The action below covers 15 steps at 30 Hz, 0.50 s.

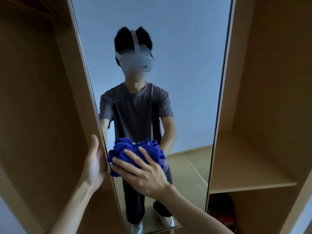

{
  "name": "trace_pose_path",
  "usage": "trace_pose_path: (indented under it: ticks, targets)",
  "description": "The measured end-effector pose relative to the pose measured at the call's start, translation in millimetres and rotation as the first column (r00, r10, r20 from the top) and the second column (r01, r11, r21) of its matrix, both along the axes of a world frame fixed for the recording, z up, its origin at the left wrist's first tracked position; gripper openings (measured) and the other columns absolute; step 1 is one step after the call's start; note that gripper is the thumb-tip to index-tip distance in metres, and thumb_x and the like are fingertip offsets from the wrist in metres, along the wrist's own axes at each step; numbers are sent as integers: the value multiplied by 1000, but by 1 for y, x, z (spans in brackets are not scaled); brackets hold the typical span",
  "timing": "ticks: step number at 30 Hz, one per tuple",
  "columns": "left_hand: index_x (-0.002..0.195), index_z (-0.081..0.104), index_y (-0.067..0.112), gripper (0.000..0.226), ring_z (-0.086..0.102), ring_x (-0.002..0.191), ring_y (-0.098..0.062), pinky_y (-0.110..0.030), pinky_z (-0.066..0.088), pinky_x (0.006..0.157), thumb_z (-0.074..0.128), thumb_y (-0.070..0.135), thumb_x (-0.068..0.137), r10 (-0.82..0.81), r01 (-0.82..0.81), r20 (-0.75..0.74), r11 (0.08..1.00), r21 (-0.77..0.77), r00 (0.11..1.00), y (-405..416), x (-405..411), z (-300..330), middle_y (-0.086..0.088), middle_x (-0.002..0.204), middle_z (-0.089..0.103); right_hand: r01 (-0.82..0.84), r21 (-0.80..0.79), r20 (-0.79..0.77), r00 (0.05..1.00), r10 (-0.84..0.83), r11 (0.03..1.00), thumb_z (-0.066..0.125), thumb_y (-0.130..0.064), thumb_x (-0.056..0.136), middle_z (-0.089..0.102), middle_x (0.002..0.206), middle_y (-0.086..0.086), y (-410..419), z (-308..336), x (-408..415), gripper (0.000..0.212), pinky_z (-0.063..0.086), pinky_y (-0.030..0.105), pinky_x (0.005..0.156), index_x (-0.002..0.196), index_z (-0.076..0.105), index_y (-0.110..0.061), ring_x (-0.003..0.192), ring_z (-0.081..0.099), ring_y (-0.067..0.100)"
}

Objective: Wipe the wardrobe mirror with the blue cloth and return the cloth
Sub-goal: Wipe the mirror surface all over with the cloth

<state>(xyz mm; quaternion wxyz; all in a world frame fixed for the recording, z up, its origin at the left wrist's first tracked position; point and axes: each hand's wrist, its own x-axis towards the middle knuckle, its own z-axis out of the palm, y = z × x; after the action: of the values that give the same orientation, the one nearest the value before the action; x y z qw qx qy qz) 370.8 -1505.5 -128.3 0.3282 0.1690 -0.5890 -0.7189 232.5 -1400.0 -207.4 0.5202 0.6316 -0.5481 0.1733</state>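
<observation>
The cloth [135, 154] is seen in a deep, plain royal blue, unpatterned. The wardrobe [33, 98] is finished in light tan wood tone, darkened to brown where shaded. The mirror [185, 65] is edged by a thin silver-grey strip and filled with a pale grey-blue reflection. In the reflection, a plain grey shirt, dark trousers, 2 white shoes and a white headset are shown, and a pale yellowish floor.
</observation>
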Motion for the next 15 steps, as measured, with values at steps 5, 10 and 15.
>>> trace_pose_path:
  ticks: [5, 10, 15]
  targets:
    - [148, 23, -4, 83, 49, 135, -10, -24, 35, 106, 30, 60, 96, 79, -102, -126, 978, -184, 989, -6, -15, -17, -16, 152, 40, 113, -271, 125, 989, -81, 956, 66, -35, 96, 51, 152, -7, 47, 2, -59, 46, 38, 55, 117, 142, 60, -31, 145, 46, 28]
    - [137, 47, 2, 105, 38, 141, -17, -48, 20, 121, 46, 86, 73, 95, -136, -184, 965, -223, 978, -8, -20, -30, -12, 142, 51, 346, -537, 420, 901, -112, 769, 48, -26, 106, 48, 154, 13, 95, -2, -126, 41, 36, 63, 114, 145, 57, -13, 146, 39, 41]
    - [108, 60, 4, 75, 60, 108, -22, -36, 29, 115, 31, 71, 92, 119, -172, -217, 954, -244, 969, -15, -30, -46, -30, 111, 57, 450, -628, 588, 809, 8, 635, 41, -25, 108, 42, 159, 13, 66, -5, -110, 44, 31, 60, 118, 150, 50, -12, 150, 32, 42]
